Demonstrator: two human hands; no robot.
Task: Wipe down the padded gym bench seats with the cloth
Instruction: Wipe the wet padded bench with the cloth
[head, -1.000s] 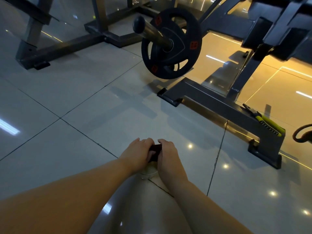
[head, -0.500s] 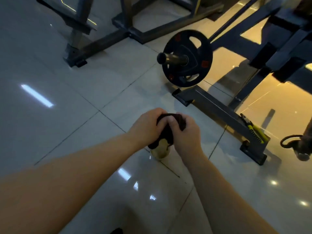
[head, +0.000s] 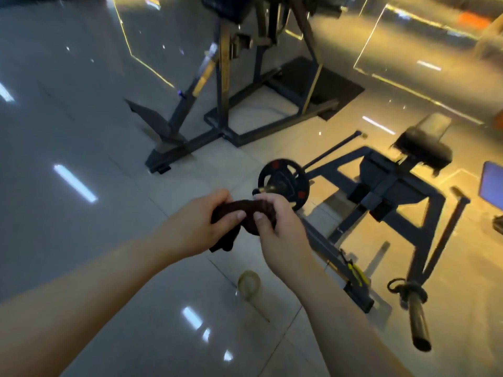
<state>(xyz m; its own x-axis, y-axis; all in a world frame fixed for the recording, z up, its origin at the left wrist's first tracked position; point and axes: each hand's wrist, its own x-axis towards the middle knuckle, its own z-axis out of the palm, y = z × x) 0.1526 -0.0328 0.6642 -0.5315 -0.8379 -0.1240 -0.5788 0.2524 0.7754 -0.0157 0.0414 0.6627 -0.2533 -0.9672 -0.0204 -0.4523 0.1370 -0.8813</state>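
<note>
A dark brown cloth (head: 246, 213) is bunched between both hands, well above the tiled floor. My left hand (head: 196, 227) grips its left end, and a loose tail hangs below that hand. My right hand (head: 275, 227) pinches the right end with thumb and fingers. A padded black seat (head: 424, 148) on a dark machine frame stands to the right, past my hands. Another dark pad (head: 223, 9) tops the machine at the far middle, partly cut off by the frame edge.
A small pale round container (head: 249, 284) sits on the floor below my hands. A black weight plate (head: 284, 183) on a bar sticks out just beyond my right hand. A bare bar sleeve (head: 416, 317) juts out low on the right. Glossy tiles (head: 81, 131) spread to the left.
Both hands have lifted the cloth off the small container on the floor and risen with it. The view has pulled back and up, bringing the machines' pads into sight.
</note>
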